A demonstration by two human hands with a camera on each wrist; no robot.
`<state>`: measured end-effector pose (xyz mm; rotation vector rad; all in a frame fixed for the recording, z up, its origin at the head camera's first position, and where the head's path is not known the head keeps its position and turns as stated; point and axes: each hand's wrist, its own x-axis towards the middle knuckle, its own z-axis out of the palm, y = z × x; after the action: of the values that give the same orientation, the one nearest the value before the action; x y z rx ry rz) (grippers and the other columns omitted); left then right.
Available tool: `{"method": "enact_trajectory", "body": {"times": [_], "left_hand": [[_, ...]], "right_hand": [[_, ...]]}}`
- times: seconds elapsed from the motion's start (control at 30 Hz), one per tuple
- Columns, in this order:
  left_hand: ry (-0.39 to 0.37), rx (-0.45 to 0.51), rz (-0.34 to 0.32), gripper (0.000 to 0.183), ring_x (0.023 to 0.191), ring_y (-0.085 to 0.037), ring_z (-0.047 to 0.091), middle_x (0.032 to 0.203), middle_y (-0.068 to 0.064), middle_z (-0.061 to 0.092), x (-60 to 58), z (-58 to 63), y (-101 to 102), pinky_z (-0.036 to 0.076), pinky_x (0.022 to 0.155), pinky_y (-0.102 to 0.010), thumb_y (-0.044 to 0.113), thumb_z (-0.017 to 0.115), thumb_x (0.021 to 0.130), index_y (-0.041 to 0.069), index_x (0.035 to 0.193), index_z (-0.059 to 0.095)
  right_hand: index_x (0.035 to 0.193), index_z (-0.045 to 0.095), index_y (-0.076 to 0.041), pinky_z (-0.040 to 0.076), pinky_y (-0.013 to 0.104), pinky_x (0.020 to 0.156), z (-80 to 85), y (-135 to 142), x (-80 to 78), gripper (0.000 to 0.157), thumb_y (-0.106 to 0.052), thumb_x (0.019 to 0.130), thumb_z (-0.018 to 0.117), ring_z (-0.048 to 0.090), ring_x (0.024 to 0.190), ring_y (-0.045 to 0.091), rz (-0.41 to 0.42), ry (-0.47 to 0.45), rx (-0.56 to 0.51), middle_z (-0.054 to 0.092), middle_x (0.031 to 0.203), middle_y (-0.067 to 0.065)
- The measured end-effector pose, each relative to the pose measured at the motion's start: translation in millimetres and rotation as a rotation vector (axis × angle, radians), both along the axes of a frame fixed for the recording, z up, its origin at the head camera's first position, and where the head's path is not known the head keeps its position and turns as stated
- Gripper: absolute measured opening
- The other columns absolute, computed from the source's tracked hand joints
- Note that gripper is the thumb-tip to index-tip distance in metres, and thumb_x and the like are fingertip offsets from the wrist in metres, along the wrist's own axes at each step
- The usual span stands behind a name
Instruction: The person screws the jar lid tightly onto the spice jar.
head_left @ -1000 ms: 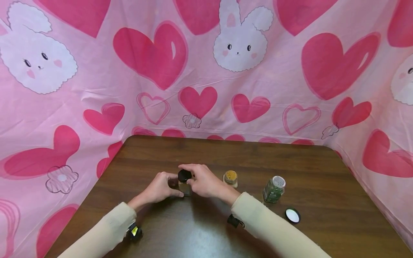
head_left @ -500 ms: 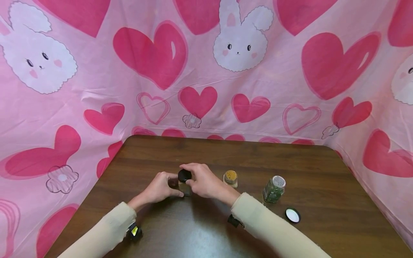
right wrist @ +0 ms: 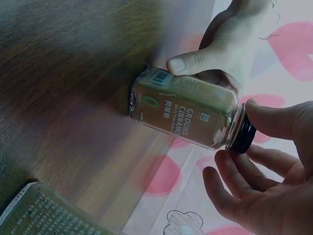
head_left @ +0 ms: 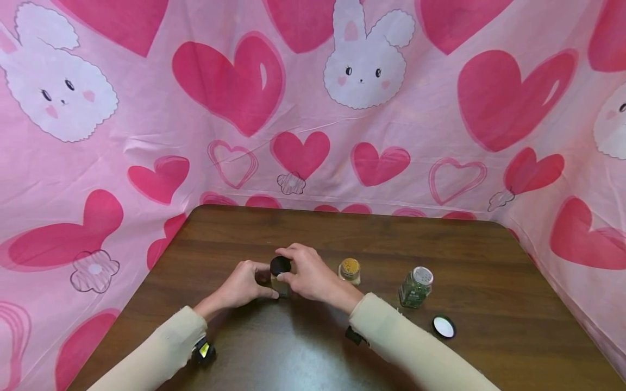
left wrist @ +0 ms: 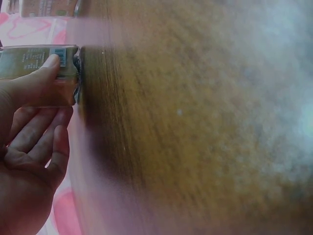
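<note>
Left hand point(head_left: 243, 285) grips the ground cinnamon jar point(right wrist: 183, 108), upright on the table point(head_left: 274, 347); right hand point(head_left: 312, 274) pinches its black cap point(head_left: 280, 265). Further right: yellow-powder jar point(head_left: 349, 270), green-herb jar point(head_left: 414, 290), then a loose cap point(head_left: 443, 327) lying near that one.

A cinnamon jar point(right wrist: 181, 107) is hemmed in on both sides: the left hand point(head_left: 246, 283) around its body, the right hand point(head_left: 313, 274) at its black lid point(head_left: 280, 266). Bare bench point(head_left: 298, 353) between the forearms leaves an approach from the near side; another bare strip runs behind both hands to the cloth wall point(head_left: 313, 108). Just beyond the right wrist, a yellow spice jar point(head_left: 349, 272) blocks the way rightward. A gap separates it from a green herb jar point(head_left: 414, 290), with a loose lid point(head_left: 444, 327) lying nearer the person.
</note>
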<state>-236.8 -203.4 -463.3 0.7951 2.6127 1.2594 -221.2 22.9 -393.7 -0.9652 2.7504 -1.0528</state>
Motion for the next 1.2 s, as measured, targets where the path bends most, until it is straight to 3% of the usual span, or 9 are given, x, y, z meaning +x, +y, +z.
{"method": "enact_trajectory", "body": {"times": [0.2,0.47,0.7,0.83,1.07,1.2], "left_hand": [[-0.008,0.008,-0.007,0.036,0.075,-0.015,0.067,0.089,0.009,0.075,-0.7,-0.1,0,0.056,0.070,-0.031,0.017,0.096,0.079,0.015,0.112,0.080],[-0.026,0.014,-0.006,0.037,0.080,-0.014,0.069,0.095,0.009,0.076,-0.6,0.9,0,0.057,0.076,-0.031,0.016,0.096,0.078,0.015,0.113,0.080],[-0.028,0.025,-0.006,0.038,0.084,-0.012,0.072,0.098,0.009,0.077,-0.8,0.4,1,0.057,0.079,-0.030,0.015,0.096,0.078,0.015,0.113,0.080],[-0.017,0.037,-0.015,0.035,0.085,-0.011,0.073,0.095,0.009,0.077,-0.9,0.2,1,0.058,0.078,-0.030,0.014,0.095,0.079,0.016,0.111,0.080],[0.015,0.019,-0.006,0.029,0.071,-0.013,0.064,0.080,0.008,0.071,-1.0,0.6,1,0.053,0.066,-0.029,0.015,0.096,0.078,0.017,0.102,0.079],[0.016,0.004,0.000,0.028,0.069,-0.013,0.060,0.076,0.007,0.069,-0.3,0.3,1,0.049,0.063,-0.029,0.016,0.096,0.078,0.015,0.099,0.079]], "right_hand": [[0.141,0.066,-0.003,0.052,0.027,0.081,-1.3,1,-0.8,0.055,-0.019,0.092,0.085,0.059,0.093,0.020,-0.015,0.007,-0.013,0.062,0.108,0.005],[0.136,0.069,-0.001,0.050,0.028,0.077,-3.9,-2,-1.4,0.057,-0.026,0.088,0.089,0.055,0.089,0.017,-0.048,0.049,0.000,0.057,0.100,0.002],[0.137,0.069,-0.003,0.052,0.026,0.078,-4.8,0,-0.1,0.063,-0.035,0.087,0.090,0.056,0.090,0.015,-0.055,0.058,0.032,0.060,0.107,0.004],[0.143,0.065,-0.005,0.053,0.031,0.085,-5.1,5,0.4,0.070,-0.039,0.086,0.089,0.058,0.102,0.019,-0.033,0.072,0.061,0.063,0.121,0.006],[0.146,0.060,-0.004,0.048,0.043,0.107,-2.6,11,-1.3,0.056,-0.009,0.093,0.080,0.058,0.131,0.024,0.080,0.011,-0.018,0.061,0.144,0.011],[0.149,0.057,-0.009,0.048,0.038,0.105,-2.2,13,-1.1,0.057,0.003,0.096,0.072,0.058,0.126,0.016,0.117,-0.048,-0.036,0.059,0.148,0.007]]}}
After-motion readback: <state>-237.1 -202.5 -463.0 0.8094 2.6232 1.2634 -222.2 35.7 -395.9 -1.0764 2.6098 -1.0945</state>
